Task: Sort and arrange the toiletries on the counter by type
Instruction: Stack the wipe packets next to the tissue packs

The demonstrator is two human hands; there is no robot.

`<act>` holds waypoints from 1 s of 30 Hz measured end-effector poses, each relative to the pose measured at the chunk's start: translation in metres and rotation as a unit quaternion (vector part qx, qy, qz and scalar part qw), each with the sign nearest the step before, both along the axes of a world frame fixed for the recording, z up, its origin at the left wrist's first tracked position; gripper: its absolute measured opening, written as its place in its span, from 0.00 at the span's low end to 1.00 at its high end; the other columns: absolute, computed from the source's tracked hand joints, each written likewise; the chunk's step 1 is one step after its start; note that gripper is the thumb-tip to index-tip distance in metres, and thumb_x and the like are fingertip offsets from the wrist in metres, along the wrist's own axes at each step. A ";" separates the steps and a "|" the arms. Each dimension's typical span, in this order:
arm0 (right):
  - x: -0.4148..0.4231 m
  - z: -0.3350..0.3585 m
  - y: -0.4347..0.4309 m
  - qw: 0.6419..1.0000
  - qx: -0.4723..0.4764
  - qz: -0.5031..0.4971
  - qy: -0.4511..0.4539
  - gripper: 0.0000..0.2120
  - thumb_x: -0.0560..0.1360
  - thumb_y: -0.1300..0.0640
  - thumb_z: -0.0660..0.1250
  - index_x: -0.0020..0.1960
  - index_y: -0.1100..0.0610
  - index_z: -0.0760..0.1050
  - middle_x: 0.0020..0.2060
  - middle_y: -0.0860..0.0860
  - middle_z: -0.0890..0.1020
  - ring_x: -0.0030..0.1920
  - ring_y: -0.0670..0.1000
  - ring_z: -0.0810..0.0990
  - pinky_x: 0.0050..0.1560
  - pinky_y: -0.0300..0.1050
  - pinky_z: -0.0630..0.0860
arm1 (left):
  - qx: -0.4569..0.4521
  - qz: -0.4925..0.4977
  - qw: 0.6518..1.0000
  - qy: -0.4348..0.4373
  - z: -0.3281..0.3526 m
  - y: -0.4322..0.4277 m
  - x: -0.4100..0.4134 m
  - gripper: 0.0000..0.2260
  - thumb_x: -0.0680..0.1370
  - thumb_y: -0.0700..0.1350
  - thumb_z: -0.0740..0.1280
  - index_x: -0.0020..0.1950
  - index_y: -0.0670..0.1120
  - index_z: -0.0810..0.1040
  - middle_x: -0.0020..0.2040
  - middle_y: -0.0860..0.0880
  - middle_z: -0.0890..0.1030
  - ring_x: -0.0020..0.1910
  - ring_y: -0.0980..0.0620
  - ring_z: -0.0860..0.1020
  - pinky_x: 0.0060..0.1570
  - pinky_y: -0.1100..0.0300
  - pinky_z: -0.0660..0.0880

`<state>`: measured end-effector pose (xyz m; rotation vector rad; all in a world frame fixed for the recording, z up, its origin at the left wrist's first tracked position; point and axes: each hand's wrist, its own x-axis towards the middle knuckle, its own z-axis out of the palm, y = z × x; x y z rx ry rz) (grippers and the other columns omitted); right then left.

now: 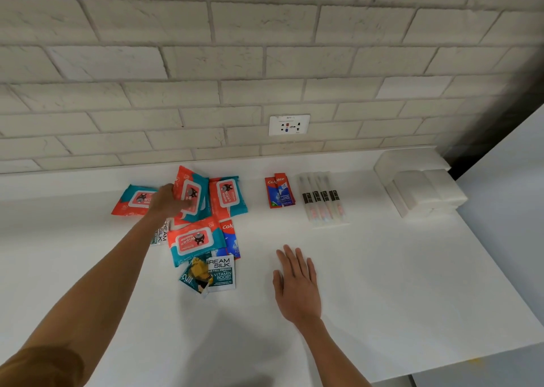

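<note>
Nearest, at the bottom of the frame, the white counter lay bare around both forearms. Open room ran to its front edge at lower right and to its right edge slanting up the right side. The right hand rested flat at centre, fingers straight and holding nothing, with bare surface all round it.

Left of it sat a Cream Silk sachet, overlapped by a teal and yellow sachet. Behind these lay the front wipes pack, with a Colgate sachet against its right edge.

Farther back, the left hand curled round the edge of a tilted wipes pack, between the left wipes pack and the right wipes pack.

Across a gap to the right lay the Colgate pair, overlapping, then the wrapped toothbrushes side by side. A white organiser stood in the far right corner, close to the edge. The brick wall with its outlet closed the back edge.
</note>
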<state>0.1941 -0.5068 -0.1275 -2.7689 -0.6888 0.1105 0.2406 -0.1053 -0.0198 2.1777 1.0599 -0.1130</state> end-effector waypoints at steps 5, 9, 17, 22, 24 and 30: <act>0.000 -0.002 0.000 1.000 0.012 -0.004 0.002 0.27 0.88 0.42 0.44 0.86 0.44 0.54 0.86 0.42 0.51 0.86 0.48 0.43 0.85 0.55 0.46 | -0.061 0.038 0.989 -0.133 0.034 -0.021 -0.015 0.20 0.79 0.53 0.72 0.69 0.51 0.72 0.64 0.46 0.82 0.54 0.41 0.85 0.45 0.48 0.84; -0.001 -0.004 0.011 0.995 0.082 -0.043 0.048 0.23 0.88 0.45 0.53 0.83 0.43 0.63 0.85 0.40 0.57 0.86 0.46 0.47 0.86 0.53 0.45 | -0.169 0.052 0.967 -0.181 0.049 -0.048 -0.036 0.19 0.79 0.58 0.72 0.66 0.54 0.74 0.58 0.48 0.85 0.44 0.47 0.87 0.37 0.52 0.84; 0.000 0.066 0.045 0.774 0.483 -0.186 0.364 0.10 0.85 0.47 0.66 0.63 0.49 0.82 0.54 0.45 0.89 0.56 0.47 0.87 0.65 0.54 0.82 | -0.319 -0.070 0.935 -0.139 0.031 -0.119 -0.070 0.19 0.75 0.53 0.75 0.64 0.52 0.78 0.54 0.45 0.86 0.49 0.44 0.87 0.50 0.41 0.84; 0.003 0.080 0.042 0.723 0.526 -0.199 0.401 0.17 0.81 0.43 0.72 0.64 0.52 0.79 0.54 0.50 0.89 0.54 0.51 0.89 0.56 0.51 0.86 | -0.325 -0.131 0.935 -0.049 0.016 -0.161 -0.076 0.18 0.76 0.56 0.74 0.65 0.58 0.77 0.55 0.49 0.85 0.49 0.49 0.87 0.48 0.47 0.85; 0.002 0.072 0.035 0.733 0.510 -0.233 0.385 0.20 0.78 0.43 0.76 0.65 0.49 0.78 0.54 0.49 0.88 0.52 0.50 0.89 0.55 0.53 0.87 | -0.318 -0.152 0.935 -0.022 0.014 -0.179 -0.078 0.14 0.78 0.57 0.72 0.63 0.61 0.76 0.53 0.53 0.85 0.46 0.52 0.87 0.43 0.55 0.85; -0.005 0.049 0.001 0.745 0.487 -0.278 0.361 0.25 0.72 0.41 0.79 0.65 0.49 0.78 0.55 0.48 0.87 0.51 0.50 0.89 0.53 0.51 0.87 | -0.313 -0.152 0.937 0.031 -0.006 -0.218 -0.086 0.10 0.81 0.60 0.66 0.56 0.56 0.79 0.53 0.52 0.86 0.49 0.52 0.87 0.50 0.53 0.85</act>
